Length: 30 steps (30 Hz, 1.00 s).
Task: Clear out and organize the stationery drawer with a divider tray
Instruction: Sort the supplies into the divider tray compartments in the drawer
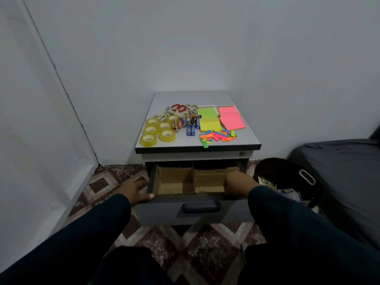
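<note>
The grey drawer [164, 210] of a small cabinet stands pulled out, and a brown cardboard divider tray [174, 179] with a centre wall sits inside it. My left hand [134, 191] grips the drawer's front left corner, thumb on the rim. My right hand [238, 185] reaches into the right compartment and holds the tray's right edge. On the cabinet top [193, 97] lie several yellow tape rolls [157, 130], batteries [188, 122], scissors [178, 109], green sticky notes [208, 119], pink sticky notes [231, 117] and coloured paper flags [217, 136].
A dark bin [287, 177] with paper scraps stands right of the drawer, beside a black covered seat [345, 171]. Grey walls close in at the back and left. The floor [205, 243] is patterned tile.
</note>
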Available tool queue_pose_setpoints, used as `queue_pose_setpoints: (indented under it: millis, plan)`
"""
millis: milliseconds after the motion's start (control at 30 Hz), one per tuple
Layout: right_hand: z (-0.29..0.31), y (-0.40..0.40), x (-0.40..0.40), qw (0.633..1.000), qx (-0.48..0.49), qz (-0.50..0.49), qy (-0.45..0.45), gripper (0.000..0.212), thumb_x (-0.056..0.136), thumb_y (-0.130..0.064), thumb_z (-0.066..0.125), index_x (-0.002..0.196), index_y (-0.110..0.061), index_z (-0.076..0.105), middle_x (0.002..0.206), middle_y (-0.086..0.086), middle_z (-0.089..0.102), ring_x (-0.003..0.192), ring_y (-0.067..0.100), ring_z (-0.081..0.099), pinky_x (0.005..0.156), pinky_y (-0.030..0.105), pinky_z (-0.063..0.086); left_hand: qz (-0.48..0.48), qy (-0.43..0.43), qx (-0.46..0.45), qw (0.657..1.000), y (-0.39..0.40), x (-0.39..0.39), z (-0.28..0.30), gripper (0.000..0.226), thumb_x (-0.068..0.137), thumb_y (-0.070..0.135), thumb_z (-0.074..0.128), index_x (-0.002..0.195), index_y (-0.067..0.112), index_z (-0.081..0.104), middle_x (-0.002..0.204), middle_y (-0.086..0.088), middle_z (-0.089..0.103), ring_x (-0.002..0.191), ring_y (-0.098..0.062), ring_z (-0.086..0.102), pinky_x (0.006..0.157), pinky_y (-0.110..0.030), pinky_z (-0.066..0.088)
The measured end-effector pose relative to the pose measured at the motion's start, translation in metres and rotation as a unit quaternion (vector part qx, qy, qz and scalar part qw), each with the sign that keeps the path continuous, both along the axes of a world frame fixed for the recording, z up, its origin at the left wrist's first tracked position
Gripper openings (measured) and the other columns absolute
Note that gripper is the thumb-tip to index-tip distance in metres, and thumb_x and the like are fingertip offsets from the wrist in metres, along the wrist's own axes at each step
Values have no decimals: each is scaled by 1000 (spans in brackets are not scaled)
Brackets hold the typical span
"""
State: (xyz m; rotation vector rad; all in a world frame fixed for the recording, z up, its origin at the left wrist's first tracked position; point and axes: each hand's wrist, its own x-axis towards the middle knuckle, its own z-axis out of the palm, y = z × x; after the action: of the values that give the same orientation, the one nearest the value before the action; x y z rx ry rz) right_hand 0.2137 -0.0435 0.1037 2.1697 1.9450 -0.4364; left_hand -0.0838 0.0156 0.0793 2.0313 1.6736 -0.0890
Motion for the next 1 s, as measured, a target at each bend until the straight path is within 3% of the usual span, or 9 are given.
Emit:
queue_pose_setpoints:
  millis: [267, 467, 567, 633, 733, 833, 933, 1000]
  plan:
    - [6, -50, -31, 991, -101, 58, -61, 26, 93, -9, 47, 113, 0, 62, 112, 17, 61, 103, 28, 59, 90, 36, 48, -108, 102, -59, 987, -48, -14, -4, 69, 94, 46, 48, 150, 30, 11, 150, -9, 35, 134, -24, 40, 109, -26, 32]
    - [4, -72, -47, 984, -134, 79, -81, 29, 95, -15, 47, 118, -2, 59, 125, 14, 58, 114, 29, 56, 93, 37, 47, -155, 157, -62, 973, -64, -19, -10, 55, 95, 52, 40, 146, 36, 27, 141, -8, 47, 127, -24, 46, 108, -27, 34]
    - [8, -79, -47, 985, -137, 78, -77, 28, 94, -12, 46, 114, 0, 61, 118, 15, 59, 109, 28, 57, 91, 36, 47, -167, 157, -58, 972, -68, -19, -11, 53, 94, 51, 43, 144, 35, 33, 141, -8, 47, 126, -23, 47, 109, -28, 34]
    - [10, -82, -47, 984, -142, 75, -74, 26, 93, -10, 46, 111, 0, 62, 104, 15, 57, 95, 26, 54, 89, 36, 47, -175, 145, -62, 972, -69, -21, -12, 50, 94, 49, 46, 141, 32, 39, 140, -6, 47, 124, -22, 48, 107, -27, 35]
    - [6, -86, -46, 983, -155, 70, -68, 20, 91, -8, 45, 101, -4, 62, 103, 14, 57, 91, 25, 53, 85, 35, 47, -195, 122, -86, 969, -70, -23, -13, 45, 93, 45, 51, 134, 26, 48, 131, -6, 53, 113, -18, 53, 96, -22, 39]
    - [1, -89, -46, 983, -166, 55, -51, 26, 92, -8, 43, 109, -1, 61, 100, 12, 55, 96, 27, 57, 86, 35, 48, -204, 96, -106, 969, -69, -26, -16, 38, 91, 43, 56, 125, 24, 54, 115, -4, 58, 97, -12, 52, 85, -18, 40]
    - [2, -90, -47, 983, -176, 40, -30, 28, 92, -7, 43, 113, 0, 61, 110, 14, 60, 104, 27, 58, 86, 34, 48, -210, 81, -119, 967, -67, -28, -19, 36, 90, 41, 58, 122, 23, 56, 114, -3, 58, 100, -10, 51, 87, -18, 42]
    - [2, -91, -45, 979, -200, 33, -17, 29, 93, -4, 43, 115, 2, 61, 115, 16, 61, 104, 27, 59, 81, 32, 48, -222, 74, -137, 962, -66, -26, -21, 37, 91, 36, 59, 122, 17, 57, 112, 0, 55, 101, -8, 48, 79, -11, 40]
